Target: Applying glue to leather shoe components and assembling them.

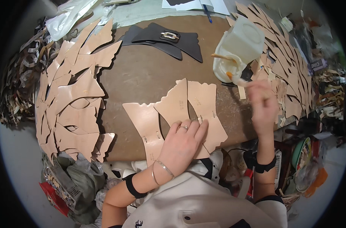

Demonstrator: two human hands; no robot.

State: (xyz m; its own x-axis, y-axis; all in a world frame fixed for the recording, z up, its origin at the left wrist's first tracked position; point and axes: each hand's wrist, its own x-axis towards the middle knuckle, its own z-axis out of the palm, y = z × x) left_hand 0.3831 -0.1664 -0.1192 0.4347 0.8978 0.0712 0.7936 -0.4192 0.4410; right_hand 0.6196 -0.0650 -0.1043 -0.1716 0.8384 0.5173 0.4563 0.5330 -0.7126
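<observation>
My left hand (182,142), fingers stretched out, presses flat on tan leather pieces in front of me. One tan piece (140,119) lies left of the hand. A middle piece (175,102) and a right piece (203,100) sit partly under or beside the fingers; each has a wavy edge and small slits. My right hand (262,100), blurred by motion, is closed on a small brush (239,80) with a pale handle. The brush's orange-brown tip is at the mouth of a translucent white plastic container (222,72) lying on its side. A wooden stick (224,57) rests across that mouth.
Overlapping tan leather pieces (78,91) pile up at left, more (291,76) at right. Black leather pieces (157,38) with a metal buckle (170,35) lie at the back. A blue pen (207,14) rests on paper beyond the brown work surface (131,76).
</observation>
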